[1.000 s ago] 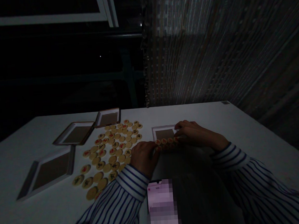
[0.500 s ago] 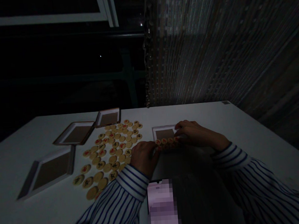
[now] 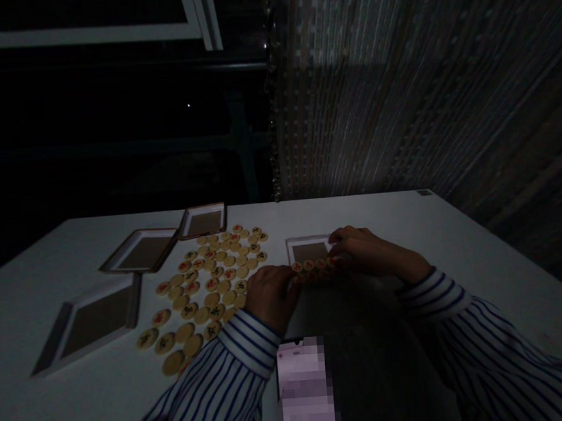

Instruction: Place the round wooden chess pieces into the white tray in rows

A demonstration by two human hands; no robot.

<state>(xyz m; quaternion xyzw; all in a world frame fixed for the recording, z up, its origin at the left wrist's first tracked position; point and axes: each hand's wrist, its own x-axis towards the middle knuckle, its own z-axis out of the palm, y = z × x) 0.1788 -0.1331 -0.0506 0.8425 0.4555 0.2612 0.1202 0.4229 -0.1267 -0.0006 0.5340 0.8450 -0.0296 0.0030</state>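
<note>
Round wooden xiangqi pieces [image 3: 314, 265] stand in two rows in the near part of a small shallow box [image 3: 288, 251]; the upper row shows red characters. My left hand [image 3: 272, 294] is closed at the left end of these rows, thumb and fingers against the end pieces. At the right end, my right hand [image 3: 368, 250] curls over the box's side, its fingertips on the pieces there and partly hidden. Left of my left hand, many loose xiangqi pieces [image 3: 216, 271] lie scattered, some with red or black characters up, others blank.
Three shallow box parts, a near tray [image 3: 133, 301], a middle one [image 3: 165, 254] and a far one [image 3: 224, 216], lie on the left of the white table [image 3: 456, 237]. A lit phone [image 3: 303, 388] is at the near edge. Behind hangs a string curtain [image 3: 364, 102]. The room is dim.
Both hands stay at the ends of the rows with hardly any movement. The string curtain behind has swayed slightly.
</note>
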